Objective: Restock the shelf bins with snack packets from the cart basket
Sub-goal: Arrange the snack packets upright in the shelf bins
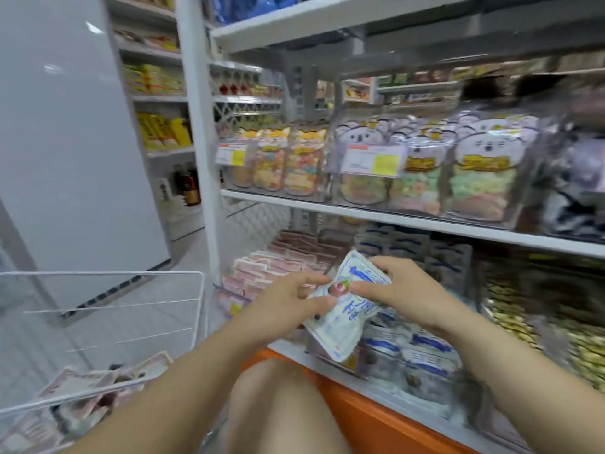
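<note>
- Nearest: bare knee (278,407) at the bottom of view, between my two forearms, which reach forward and converge.
- Low on my left, the white wire cart basket (98,272); pink packets (82,385) lie heaped in its bottom.
- Just past the knee, the orange shelf base (376,417).
- Both hands hold one white-and-blue packet (340,319). It is tilted, and its lower corner hangs over the front of the blue-label bin (422,348) on the low shelf.
- My left hand (288,299) is at the packet's left edge, fingers curled, fingertips pinching it.
- My right hand (402,290) is on the packet's upper right, thumb pressed flat on its face, fingers wrapped over the top edge.
- Hands are close together, thumbs nearly meeting, both clamped on the same packet.
- Behind the left hand, on the same shelf, the pink-packet bin (278,263) holds standing rows.
- One shelf up: fox bags (301,165) to the left, koala bags (474,178) of pastel sweets to the right, and a price tag (373,160) in front.
- Print on the held packet is too blurred to read.
</note>
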